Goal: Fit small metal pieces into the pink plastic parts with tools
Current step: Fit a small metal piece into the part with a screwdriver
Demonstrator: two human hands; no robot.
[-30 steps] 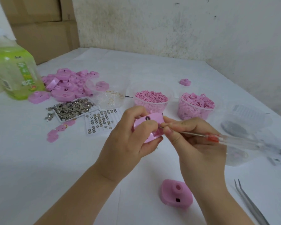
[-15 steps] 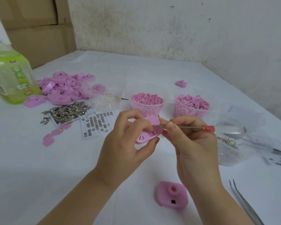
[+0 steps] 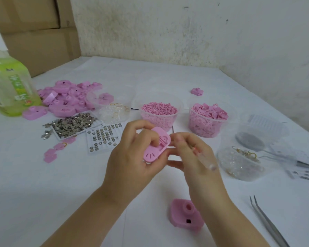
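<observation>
A: Where's the pink part?
B: Above the bench's middle, left hand curled round it; right hand pinches the clear-handled tool.
A: Risk?
B: Tip's blurred, so alignment's unclear. 1 skid off the plastic could jab a left finger, I'd judge.

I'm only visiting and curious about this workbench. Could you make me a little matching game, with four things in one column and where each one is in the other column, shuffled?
Things
1. green bottle
2. tweezers
3. clear-handled tool
4. slotted pink part

Places
A. gripped in the right hand
B. standing on the table, far left
C. gripped in the left hand
D. lying on the table, near right

Pairs: 1-B, 2-D, 3-A, 4-C
</observation>
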